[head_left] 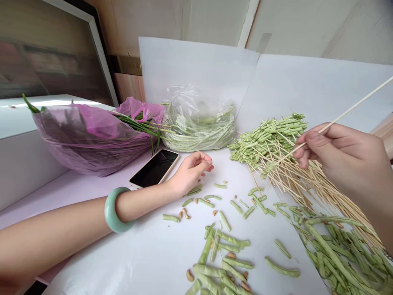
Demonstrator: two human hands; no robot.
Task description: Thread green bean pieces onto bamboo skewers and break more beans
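My right hand (334, 153) pinches a thin bamboo skewer (350, 109) that runs up to the right edge; its lower tip sits over a heap of skewers threaded with green bean pieces (270, 137). My left hand (192, 172), a jade bangle (112, 209) on its wrist, rests on the white table (147, 254) with fingers loosely curled and nothing in them, just above scattered cut bean pieces (215, 200). More cut beans (221, 266) lie near the front edge.
A phone (155, 168) lies face up beside my left wrist. A pink plastic bag of greens (89, 137) and a clear bag of long beans (199, 123) stand at the back. Uncut beans (344, 250) are piled at the lower right. White boards (276, 82) stand behind.
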